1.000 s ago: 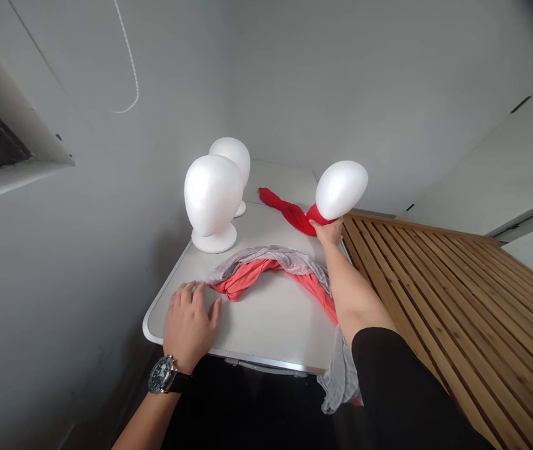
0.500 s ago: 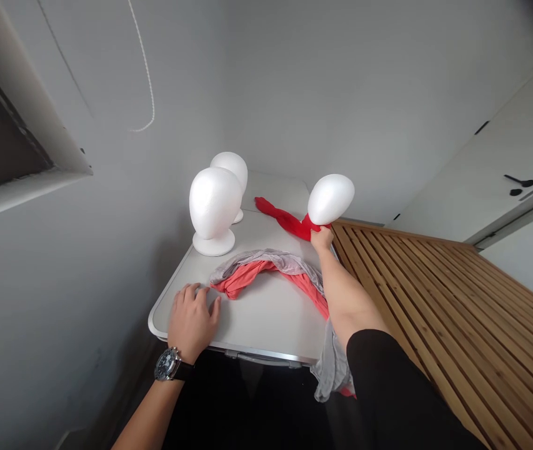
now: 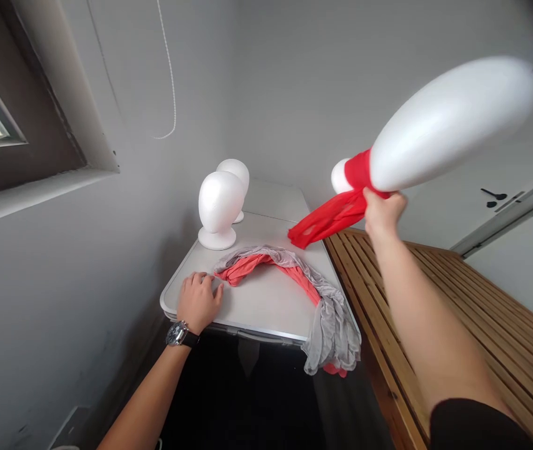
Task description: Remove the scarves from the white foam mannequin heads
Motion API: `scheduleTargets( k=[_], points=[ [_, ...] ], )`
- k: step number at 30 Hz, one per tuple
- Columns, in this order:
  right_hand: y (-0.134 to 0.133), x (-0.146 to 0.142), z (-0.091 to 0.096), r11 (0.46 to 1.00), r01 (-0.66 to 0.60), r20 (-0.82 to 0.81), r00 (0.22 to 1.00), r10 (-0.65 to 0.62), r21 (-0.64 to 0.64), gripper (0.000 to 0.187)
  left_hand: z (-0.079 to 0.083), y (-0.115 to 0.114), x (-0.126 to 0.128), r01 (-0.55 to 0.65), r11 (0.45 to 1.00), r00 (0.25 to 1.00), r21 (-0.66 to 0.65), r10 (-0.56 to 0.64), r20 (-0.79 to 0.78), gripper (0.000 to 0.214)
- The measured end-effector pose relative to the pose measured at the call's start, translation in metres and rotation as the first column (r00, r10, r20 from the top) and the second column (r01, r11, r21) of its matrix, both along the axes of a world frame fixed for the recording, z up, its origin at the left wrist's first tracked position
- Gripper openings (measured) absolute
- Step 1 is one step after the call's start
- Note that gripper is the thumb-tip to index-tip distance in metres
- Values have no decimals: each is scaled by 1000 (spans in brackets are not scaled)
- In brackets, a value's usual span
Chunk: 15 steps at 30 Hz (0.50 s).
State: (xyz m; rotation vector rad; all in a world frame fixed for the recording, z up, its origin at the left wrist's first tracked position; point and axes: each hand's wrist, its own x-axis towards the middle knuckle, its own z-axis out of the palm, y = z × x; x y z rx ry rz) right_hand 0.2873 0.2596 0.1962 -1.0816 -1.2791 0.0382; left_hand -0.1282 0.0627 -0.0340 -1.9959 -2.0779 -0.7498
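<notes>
Right hand (image 3: 382,211) closed around the neck of the foam head (image 3: 448,125), which is lifted, tilted, off the table (image 3: 266,300); red scarf (image 3: 327,215) wound at the neck, tail dangling; left hand (image 3: 198,301) flat, fingers spread, holding nothing. Risk: tail snags, scarf slips; grey-and-coral scarves (image 3: 294,275) overhang the edge, may slide.

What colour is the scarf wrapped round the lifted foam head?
Bright red scarf, clearest in the head view.

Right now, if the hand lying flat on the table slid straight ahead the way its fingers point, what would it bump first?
The left hand points toward the grey scarf and coral scarf lying bunched just ahead. It would probably meet their near end first, though the exact line is hard to judge.
</notes>
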Motion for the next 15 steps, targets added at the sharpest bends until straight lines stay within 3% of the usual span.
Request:
scheduleTargets(
  k=[4,6,8,11,13,15],
  points=[
    [-95,-2,73,987,-161,-103,982,161,3,40,2,-5,0,4,1000,1000,6,-4,-6,41],
    [-145,-7,90,973,-229,-130,966,222,-38,34,2,-7,0,9,1000,1000,16,-9,-9,41],
    [-188,-13,88,954,-277,-201,947,251,-113,32,1,-6,-1,15,999,1000,36,-14,-8,41],
    [-239,-29,48,916,-326,-343,909,236,-234,41,-1,-2,-4,31,998,999,58,-31,12,39],
    [-264,-47,-1,867,-380,-431,874,224,-322,53,0,-4,-4,49,995,997,83,-53,47,36],
    [-281,-70,-60,854,-343,-457,878,144,-391,54,4,-16,1,61,986,992,152,-77,99,33]
  ],
)
